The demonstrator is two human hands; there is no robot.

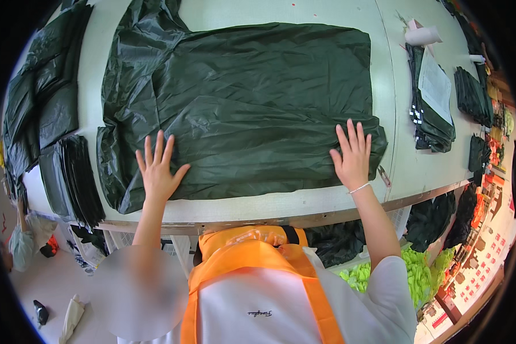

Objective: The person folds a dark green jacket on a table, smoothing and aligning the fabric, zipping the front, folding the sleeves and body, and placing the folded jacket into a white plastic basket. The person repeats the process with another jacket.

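A dark green garment (269,86) of thin, shiny, creased cloth lies spread over the pale table in front of me. Its near part is folded over, and a narrower length runs off past the top edge at the left. Flat on the near left part rests my left hand (159,172), its fingers spread. My right hand (352,156) lies near the right end of the fold, fingers stretched out, palm down. Neither hand grips anything. Just right of the cloth, by the table's edge, is a small metal tool (384,176) resembling thread snips.
Dark folded cloth (46,86) and a stack of dark pieces (69,178) lie at the left. To the right is another dark stack (433,123) with a paper sheet (434,86) on top, beside a white roll (423,36). Bright green material (414,275) sits below the table.
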